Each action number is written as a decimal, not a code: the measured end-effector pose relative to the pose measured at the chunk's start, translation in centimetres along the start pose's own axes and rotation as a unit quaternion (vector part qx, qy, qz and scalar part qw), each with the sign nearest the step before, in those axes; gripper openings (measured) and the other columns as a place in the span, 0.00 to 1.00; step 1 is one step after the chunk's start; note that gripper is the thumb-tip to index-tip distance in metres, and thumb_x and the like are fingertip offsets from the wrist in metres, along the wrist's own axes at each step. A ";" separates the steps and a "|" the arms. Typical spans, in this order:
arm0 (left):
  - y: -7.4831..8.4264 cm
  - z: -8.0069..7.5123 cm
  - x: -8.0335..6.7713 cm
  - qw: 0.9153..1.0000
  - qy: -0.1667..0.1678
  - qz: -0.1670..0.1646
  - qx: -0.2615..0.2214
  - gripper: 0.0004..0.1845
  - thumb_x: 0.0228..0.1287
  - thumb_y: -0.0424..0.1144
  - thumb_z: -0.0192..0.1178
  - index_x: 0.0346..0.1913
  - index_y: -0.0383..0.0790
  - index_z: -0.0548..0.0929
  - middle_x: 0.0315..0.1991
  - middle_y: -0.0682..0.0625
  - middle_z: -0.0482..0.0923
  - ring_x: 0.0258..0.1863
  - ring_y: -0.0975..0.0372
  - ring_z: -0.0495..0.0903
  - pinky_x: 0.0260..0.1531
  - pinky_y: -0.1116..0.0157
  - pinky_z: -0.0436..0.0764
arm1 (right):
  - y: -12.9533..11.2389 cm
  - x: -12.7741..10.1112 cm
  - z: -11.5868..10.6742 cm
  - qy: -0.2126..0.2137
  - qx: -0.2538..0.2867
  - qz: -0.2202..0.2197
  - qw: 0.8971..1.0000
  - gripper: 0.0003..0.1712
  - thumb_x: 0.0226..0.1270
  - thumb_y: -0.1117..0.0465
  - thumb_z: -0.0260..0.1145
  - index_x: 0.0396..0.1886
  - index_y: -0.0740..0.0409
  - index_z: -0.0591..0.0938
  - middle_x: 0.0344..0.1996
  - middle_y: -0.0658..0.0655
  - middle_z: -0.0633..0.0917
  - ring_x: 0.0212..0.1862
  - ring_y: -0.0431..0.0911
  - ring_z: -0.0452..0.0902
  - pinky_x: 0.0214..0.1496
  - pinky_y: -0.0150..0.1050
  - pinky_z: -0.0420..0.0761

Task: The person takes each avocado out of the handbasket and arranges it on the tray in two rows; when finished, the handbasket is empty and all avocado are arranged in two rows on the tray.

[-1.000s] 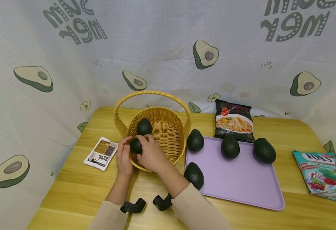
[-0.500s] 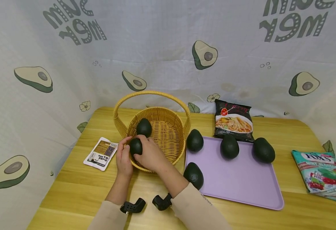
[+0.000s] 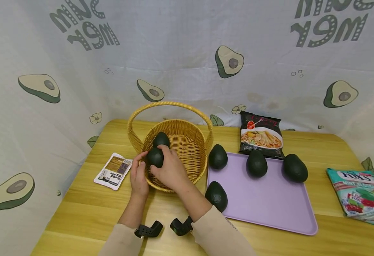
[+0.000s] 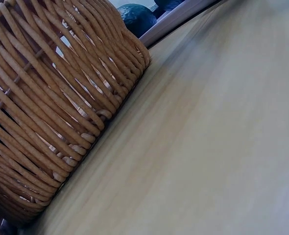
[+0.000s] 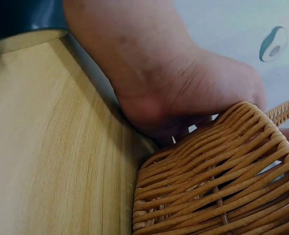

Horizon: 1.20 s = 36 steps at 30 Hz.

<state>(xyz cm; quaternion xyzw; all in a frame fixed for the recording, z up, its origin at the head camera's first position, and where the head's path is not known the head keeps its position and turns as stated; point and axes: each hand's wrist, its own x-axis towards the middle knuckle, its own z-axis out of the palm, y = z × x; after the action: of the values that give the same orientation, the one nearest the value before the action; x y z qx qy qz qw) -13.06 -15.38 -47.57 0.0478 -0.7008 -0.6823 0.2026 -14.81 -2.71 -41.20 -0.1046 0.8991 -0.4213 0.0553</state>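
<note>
My right hand [image 3: 171, 170] reaches over the near rim of the yellow woven basket [image 3: 201, 140] and grips a dark green avocado [image 3: 155, 157] at its left side. Just behind sits a second avocado [image 3: 161, 139] inside the basket, partly covered by the held one. At the basket's left rim, my left hand [image 3: 139, 178] holds the wall, fingers over the edge. The basket's woven side [image 4: 61, 98] fills the upper left of the left wrist view. In the right wrist view my right hand [image 5: 154, 73] bends over the basket wall [image 5: 223, 176], its fingers hidden.
On the right lies a purple tray [image 3: 266, 202] with avocados along its edges, one at its near-left corner [image 3: 216, 196]. A black noodle packet [image 3: 260, 135] stands behind it. A candy bag [image 3: 359, 195] lies far right; a white pouch [image 3: 113, 171] lies left of the basket.
The avocado in my right hand has come up and slightly to the right, covering more of the one behind. My left hand stays at the basket's rim.
</note>
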 end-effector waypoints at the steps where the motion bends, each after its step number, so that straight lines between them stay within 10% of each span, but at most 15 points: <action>1: 0.0 0.0 0.0 1.000 -0.001 0.001 0.000 0.22 0.76 0.34 0.39 0.63 0.31 0.76 0.66 0.38 0.74 0.71 0.60 0.65 0.72 0.59 0.57 | 0.0 0.0 0.0 0.008 0.002 0.001 1.000 0.41 0.63 0.51 0.72 0.75 0.47 0.68 0.64 0.65 0.76 0.54 0.58 0.82 0.49 0.51 0.83; 16: -0.1 0.0 -0.1 1.000 0.006 -0.014 -0.002 0.21 0.77 0.36 0.38 0.63 0.32 0.74 0.65 0.43 0.73 0.69 0.60 0.65 0.71 0.50 0.59 | -0.5 -1.0 -0.4 0.118 0.053 -0.099 0.987 0.40 0.63 0.50 0.72 0.73 0.49 0.68 0.65 0.59 0.74 0.55 0.53 0.81 0.50 0.51 0.85; 36: -0.3 -0.1 0.0 1.000 -0.003 0.011 0.002 0.21 0.77 0.35 0.39 0.63 0.30 0.75 0.65 0.37 0.74 0.72 0.59 0.64 0.74 0.57 0.55 | -1.5 -4.9 -5.1 0.081 0.096 -0.085 0.988 0.42 0.59 0.51 0.75 0.73 0.40 0.70 0.60 0.56 0.73 0.54 0.50 0.78 0.53 0.50 0.82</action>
<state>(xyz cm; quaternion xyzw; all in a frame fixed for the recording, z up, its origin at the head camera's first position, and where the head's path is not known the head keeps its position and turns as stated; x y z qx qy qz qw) -13.07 -15.53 -47.84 0.0379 -0.7032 -0.6789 0.2081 -10.75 1.33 -36.68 -0.1406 0.8439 -0.5159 -0.0445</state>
